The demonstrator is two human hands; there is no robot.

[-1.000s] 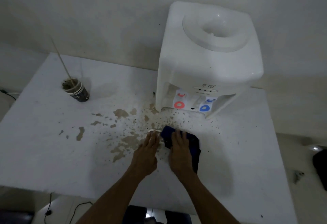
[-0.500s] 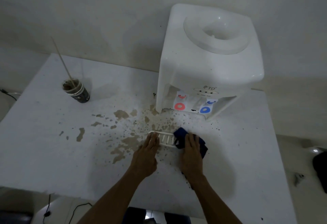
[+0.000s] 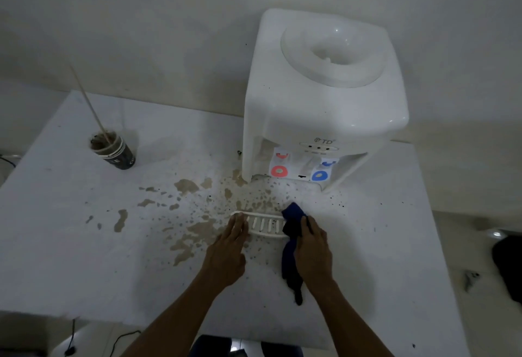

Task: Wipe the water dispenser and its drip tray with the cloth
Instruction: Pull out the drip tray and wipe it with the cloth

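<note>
A white water dispenser (image 3: 319,108) stands at the back of the white table, with red and blue tap markers on its front. Its white slotted drip tray (image 3: 264,225) lies on the table in front of it, taken out. My left hand (image 3: 228,252) rests flat on the tray's left end. My right hand (image 3: 313,249) presses a dark blue cloth (image 3: 292,215) on the tray's right end. The cloth's tail hangs toward me beside my right wrist.
Brown spill patches (image 3: 195,232) and specks cover the white table (image 3: 84,258) left of the tray and in front of the dispenser. A dark paper cup (image 3: 117,153) with brown liquid and a thin stick stands at the left. A dark object (image 3: 508,266) lies on the floor at right.
My right hand has slid the cloth rightward along the drip tray, uncovering its slots. My left hand has stayed on the tray's left end.
</note>
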